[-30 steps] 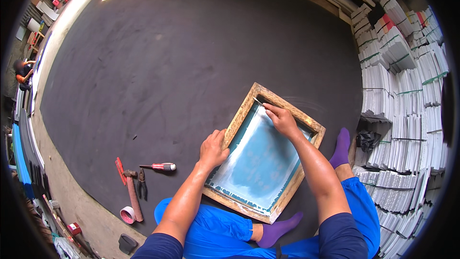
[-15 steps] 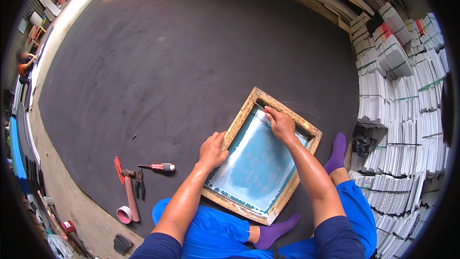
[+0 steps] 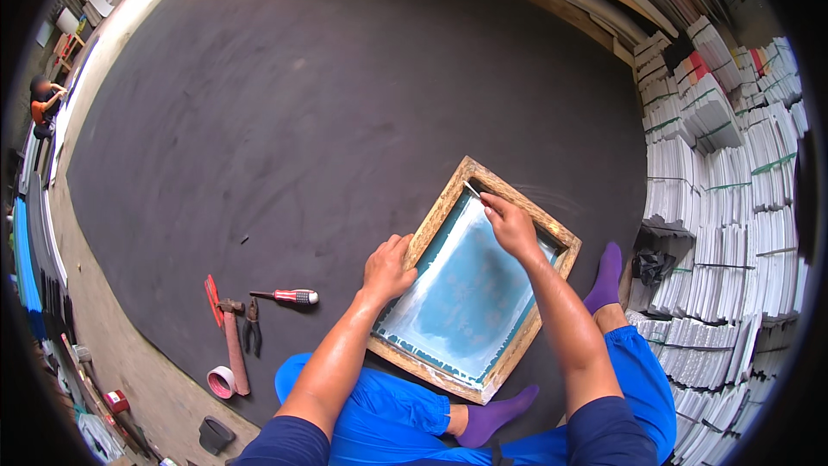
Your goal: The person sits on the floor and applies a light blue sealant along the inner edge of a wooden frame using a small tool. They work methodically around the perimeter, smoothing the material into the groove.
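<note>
A wooden screen-printing frame point(image 3: 526, 354) lies tilted before my legs, with light-blue mesh point(image 3: 470, 285) inside its worn rails. My left hand point(image 3: 388, 267) is wrapped around the left rail. Over the upper part of the mesh, my right hand point(image 3: 511, 226) is closed around a slim tool with a narrow, pale tip point(image 3: 471, 187). That tip points into the frame's top corner. Most of the tool is hidden in my fingers, so its exact kind cannot be made out.
To the left lie a screwdriver point(image 3: 289, 296), pliers point(image 3: 251, 328), a hammer point(image 3: 234, 345), a red tool point(image 3: 213, 298) and a tape roll point(image 3: 222, 381) on the dark mat point(image 3: 302, 121). White bundled stacks point(image 3: 724, 267) line the right side. Another person point(image 3: 45, 108) is at far left.
My right hand has shifted slightly, and the tool's pale tip now shows at the frame's top corner. My left hand keeps its hold on the rail. The view has moved a little.
</note>
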A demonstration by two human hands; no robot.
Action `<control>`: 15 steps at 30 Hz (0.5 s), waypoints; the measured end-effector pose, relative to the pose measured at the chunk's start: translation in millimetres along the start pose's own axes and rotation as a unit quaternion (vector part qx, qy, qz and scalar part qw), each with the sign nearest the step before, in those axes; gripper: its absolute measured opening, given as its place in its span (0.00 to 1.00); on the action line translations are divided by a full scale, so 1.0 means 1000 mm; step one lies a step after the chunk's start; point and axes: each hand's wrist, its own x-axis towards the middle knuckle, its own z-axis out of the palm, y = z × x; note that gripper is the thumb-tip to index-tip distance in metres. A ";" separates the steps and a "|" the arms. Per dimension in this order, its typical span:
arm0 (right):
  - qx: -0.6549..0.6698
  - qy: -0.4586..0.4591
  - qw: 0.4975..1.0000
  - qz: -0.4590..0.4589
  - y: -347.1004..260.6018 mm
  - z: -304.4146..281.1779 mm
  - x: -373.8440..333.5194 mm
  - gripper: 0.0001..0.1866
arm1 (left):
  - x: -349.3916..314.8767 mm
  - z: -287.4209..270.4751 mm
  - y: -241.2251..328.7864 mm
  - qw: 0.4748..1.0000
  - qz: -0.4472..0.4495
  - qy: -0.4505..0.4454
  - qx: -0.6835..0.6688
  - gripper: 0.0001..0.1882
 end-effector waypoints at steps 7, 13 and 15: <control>-0.099 0.059 0.993 0.019 -0.017 0.030 -0.034 0.19 | 0.000 0.001 -0.001 1.000 -0.006 0.001 0.009 0.34; -0.219 0.045 0.973 0.056 -0.035 0.041 -0.033 0.20 | -0.001 0.001 -0.002 1.000 -0.006 0.007 0.006 0.34; -0.229 0.048 0.969 0.080 -0.045 0.045 -0.035 0.19 | -0.001 0.001 -0.002 1.000 -0.010 0.005 0.005 0.34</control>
